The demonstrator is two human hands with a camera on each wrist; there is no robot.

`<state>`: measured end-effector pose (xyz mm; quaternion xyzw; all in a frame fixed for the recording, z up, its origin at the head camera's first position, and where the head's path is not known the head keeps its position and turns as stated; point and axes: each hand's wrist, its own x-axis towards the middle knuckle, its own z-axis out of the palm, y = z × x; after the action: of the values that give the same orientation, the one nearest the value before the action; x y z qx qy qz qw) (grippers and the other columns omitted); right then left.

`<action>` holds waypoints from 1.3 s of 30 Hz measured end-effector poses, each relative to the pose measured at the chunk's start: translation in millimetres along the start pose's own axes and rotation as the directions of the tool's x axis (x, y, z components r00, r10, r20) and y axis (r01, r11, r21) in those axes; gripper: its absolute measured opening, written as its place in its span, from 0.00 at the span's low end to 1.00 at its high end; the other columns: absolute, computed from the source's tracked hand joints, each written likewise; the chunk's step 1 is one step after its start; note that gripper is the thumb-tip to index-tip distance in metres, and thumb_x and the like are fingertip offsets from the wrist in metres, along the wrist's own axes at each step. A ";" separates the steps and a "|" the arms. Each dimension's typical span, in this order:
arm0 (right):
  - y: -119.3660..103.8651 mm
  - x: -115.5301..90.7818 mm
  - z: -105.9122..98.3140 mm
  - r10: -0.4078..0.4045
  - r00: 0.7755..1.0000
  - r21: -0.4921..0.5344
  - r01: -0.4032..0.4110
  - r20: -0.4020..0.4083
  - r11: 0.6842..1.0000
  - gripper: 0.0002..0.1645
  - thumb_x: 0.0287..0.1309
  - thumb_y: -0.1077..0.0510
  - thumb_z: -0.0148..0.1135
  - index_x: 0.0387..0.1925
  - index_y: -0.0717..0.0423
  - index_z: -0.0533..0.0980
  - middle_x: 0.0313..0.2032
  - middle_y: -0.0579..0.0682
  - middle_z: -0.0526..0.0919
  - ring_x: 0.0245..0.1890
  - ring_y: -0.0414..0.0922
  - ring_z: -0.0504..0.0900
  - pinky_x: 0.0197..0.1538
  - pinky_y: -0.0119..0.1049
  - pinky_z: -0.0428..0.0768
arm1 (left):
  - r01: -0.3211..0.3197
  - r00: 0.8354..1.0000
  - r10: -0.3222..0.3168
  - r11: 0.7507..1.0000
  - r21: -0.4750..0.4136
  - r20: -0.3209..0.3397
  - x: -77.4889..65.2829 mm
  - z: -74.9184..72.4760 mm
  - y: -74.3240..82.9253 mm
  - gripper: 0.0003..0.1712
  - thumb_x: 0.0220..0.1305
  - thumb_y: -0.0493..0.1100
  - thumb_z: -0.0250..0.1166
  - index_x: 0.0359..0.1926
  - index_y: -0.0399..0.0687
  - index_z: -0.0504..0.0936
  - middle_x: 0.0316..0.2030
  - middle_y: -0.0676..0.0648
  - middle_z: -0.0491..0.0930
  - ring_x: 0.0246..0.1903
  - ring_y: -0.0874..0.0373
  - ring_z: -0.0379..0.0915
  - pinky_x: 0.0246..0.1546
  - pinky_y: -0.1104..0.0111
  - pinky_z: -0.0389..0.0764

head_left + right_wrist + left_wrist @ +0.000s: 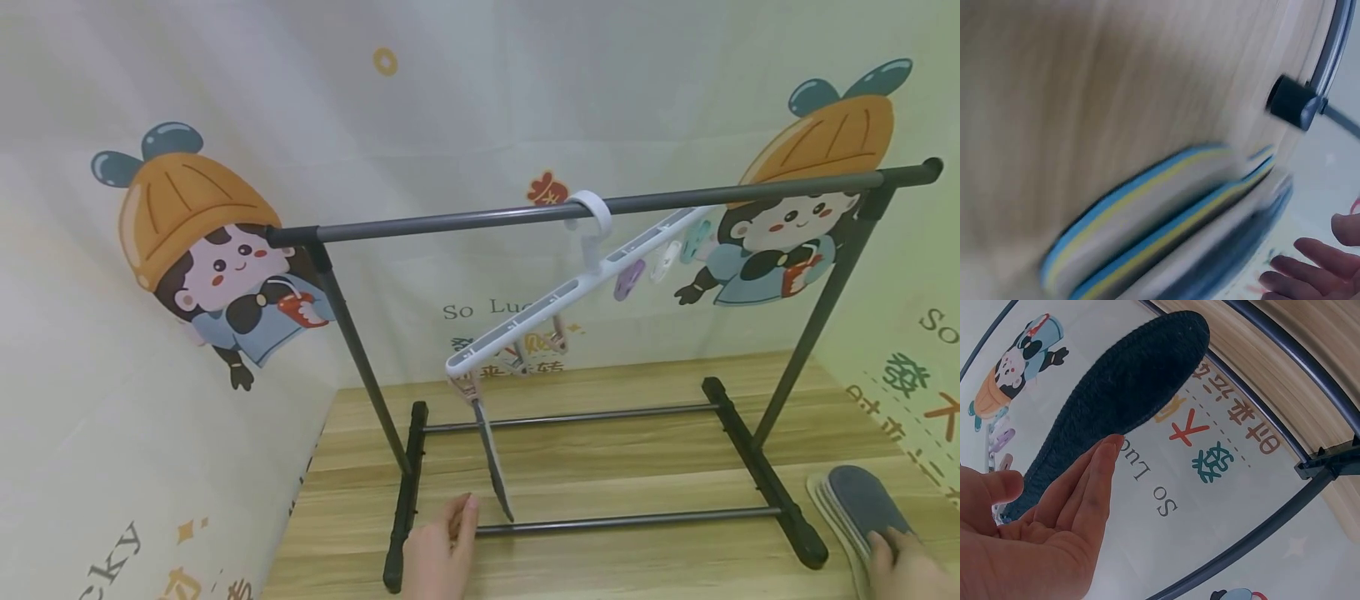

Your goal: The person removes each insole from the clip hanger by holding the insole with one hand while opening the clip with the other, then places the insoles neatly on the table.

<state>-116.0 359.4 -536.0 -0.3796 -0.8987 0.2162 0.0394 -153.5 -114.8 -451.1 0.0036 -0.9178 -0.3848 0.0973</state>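
Note:
A dark insole point(491, 462) hangs edge-on from a pinkish clip point(466, 385) at the low end of a tilted white clip hanger point(525, 321). Just left of its lower end is my left hand point(442, 546); in the left wrist view, its fingers point(1088, 494) extend in front of the insole point(1129, 381), and contact cannot be made out. My right hand point(903, 567) is at the near end of a small stack of insoles point(862, 500), with a blue-grey one on top. In the right wrist view, the fingers point(1310, 269) look loose, beside the blurred stack point(1166, 231).
A dark metal rack point(480, 220) carries the hanger by its white hook point(596, 208). Purple point(629, 280), white point(664, 262) and green clips point(696, 242) dangle from the raised side. Black feet point(765, 475) stand on the wood-grain surface point(600, 467); a printed cloth point(450, 125) hangs behind.

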 end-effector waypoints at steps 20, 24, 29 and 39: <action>-113.0 -52.8 44.3 -0.504 0.860 0.091 0.509 -0.073 0.856 0.23 0.73 0.57 0.50 0.56 0.76 0.72 0.59 0.77 0.70 0.61 0.74 0.67 0.58 0.68 0.69 | -0.103 0.994 0.101 0.992 -0.069 -0.031 31.8 -18.8 7.4 0.31 0.78 0.54 0.46 0.52 0.29 0.80 0.45 0.33 0.85 0.44 0.41 0.84 0.43 0.53 0.85; -141.0 -73.7 62.4 -0.613 0.779 0.116 0.626 -0.131 0.771 0.22 0.72 0.57 0.53 0.52 0.76 0.75 0.56 0.76 0.74 0.59 0.72 0.72 0.60 0.65 0.70 | -0.155 0.985 0.150 0.986 -0.065 -0.081 38.7 -22.5 12.5 0.29 0.78 0.52 0.47 0.51 0.29 0.81 0.43 0.33 0.86 0.42 0.40 0.85 0.42 0.53 0.85; -170.5 -98.0 75.8 -0.687 0.723 0.183 0.687 -0.074 0.703 0.27 0.75 0.50 0.49 0.56 0.73 0.74 0.59 0.73 0.74 0.61 0.69 0.72 0.63 0.61 0.69 | -0.181 0.975 0.175 0.983 -0.034 -0.133 45.1 -26.3 16.9 0.27 0.78 0.51 0.48 0.49 0.32 0.82 0.40 0.35 0.87 0.41 0.42 0.86 0.42 0.52 0.85; -216.6 -156.6 105.6 -0.821 0.570 0.231 0.804 -0.035 0.548 0.34 0.69 0.41 0.54 0.59 0.67 0.74 0.60 0.66 0.77 0.60 0.64 0.77 0.59 0.55 0.76 | -0.235 0.957 0.231 0.972 0.001 -0.173 53.3 -33.7 24.9 0.27 0.78 0.50 0.48 0.51 0.30 0.81 0.40 0.34 0.86 0.41 0.40 0.85 0.43 0.50 0.84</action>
<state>-173.9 78.1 -526.3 0.0944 -0.9428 0.2863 0.1423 -198.0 -125.4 -401.1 -0.0722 -0.8961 -0.3781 0.2208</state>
